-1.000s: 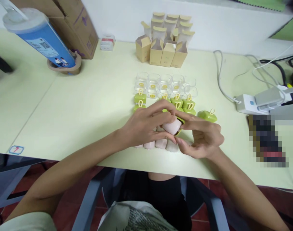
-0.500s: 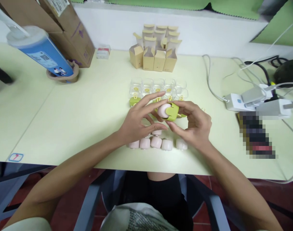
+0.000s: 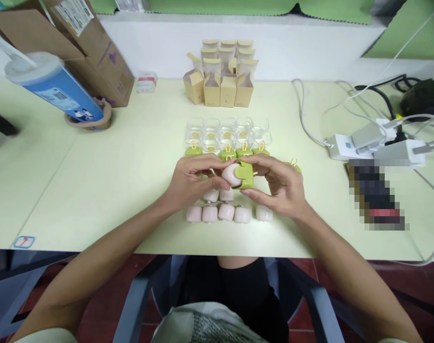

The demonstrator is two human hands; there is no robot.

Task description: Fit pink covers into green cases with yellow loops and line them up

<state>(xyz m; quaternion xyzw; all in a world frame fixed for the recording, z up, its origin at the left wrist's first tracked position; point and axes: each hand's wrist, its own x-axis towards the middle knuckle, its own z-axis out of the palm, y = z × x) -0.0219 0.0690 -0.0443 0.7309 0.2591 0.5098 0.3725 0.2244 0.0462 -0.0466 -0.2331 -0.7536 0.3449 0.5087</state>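
Observation:
Between my hands a pale pink rounded piece [image 3: 231,175] sits partly inside a green cap [image 3: 247,175], its rounded end facing left. My left hand [image 3: 193,181] pinches the pink piece between thumb and fingers. My right hand [image 3: 281,183] grips the green cap from the right, a small yellow loop poking out beside the fingers. Below them several pale pink pieces [image 3: 210,214] stand in a row on the table, and a few more lie partly hidden under my left hand. Just beyond, several green caps with yellow loops [image 3: 244,149] are lined up; another green cap [image 3: 293,165] shows behind my right hand.
Clear plastic cups [image 3: 227,128] stand in rows past the caps. Open small cardboard boxes [image 3: 212,90] are against the wall. At left are a blue cup [image 3: 67,93] and a large carton [image 3: 106,66]; at right, a power strip [image 3: 345,146] with cables and a pixelated object [image 3: 374,195].
My left fingers, spread apart before, have closed on the pink piece. Both hands and the held piece have shifted slightly left and down in view.

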